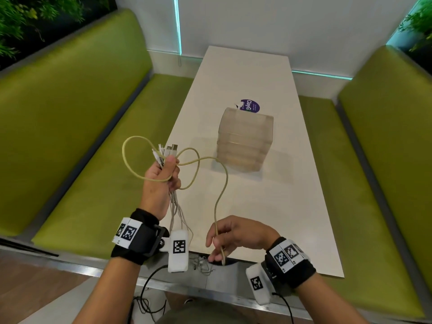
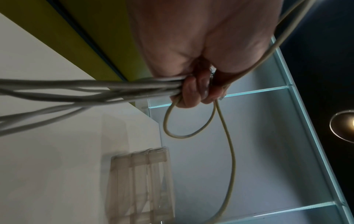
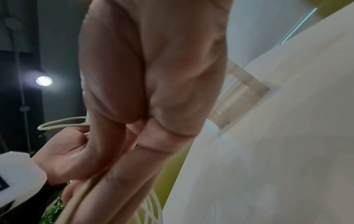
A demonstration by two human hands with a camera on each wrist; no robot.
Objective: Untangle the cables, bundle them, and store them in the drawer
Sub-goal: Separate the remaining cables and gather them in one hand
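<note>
Head view: left hand [image 1: 161, 181] raised over the surface's left edge, fist closed round a bundle of grey cables [image 1: 175, 206]; connector ends [image 1: 167, 149] stick up above the thumb, the rest hang down past the wrist. Yellow-green cable [image 1: 198, 164] also goes through that fist, loops out on both sides, then runs down to the right hand [image 1: 236, 235]. Right hand sits low near the front edge of the white surface [image 1: 268, 206], fingers loosely curled, pinching the yellow-green cable near its end. Translucent drawer unit [image 1: 244, 141] stands mid-surface, drawers all closed, well apart from both hands. Purple sticker [image 1: 250, 105] just behind it. Green bench seats [image 1: 70, 113] on either side.

Left wrist view: fingers [image 2: 188, 94] curled tight on the grey cables [image 2: 76, 89]; yellow-green cable [image 2: 226, 144] hangs below in a loop. Drawer unit [image 2: 141, 181] low in frame on the surface.

Right wrist view: blurry; right hand [image 3: 153, 91] fills the frame, yellow-green cable [image 3: 80, 195] runs along the fingers. Left hand [image 3: 63, 153] beyond, drawer unit [image 3: 241, 94] partly hidden.
</note>
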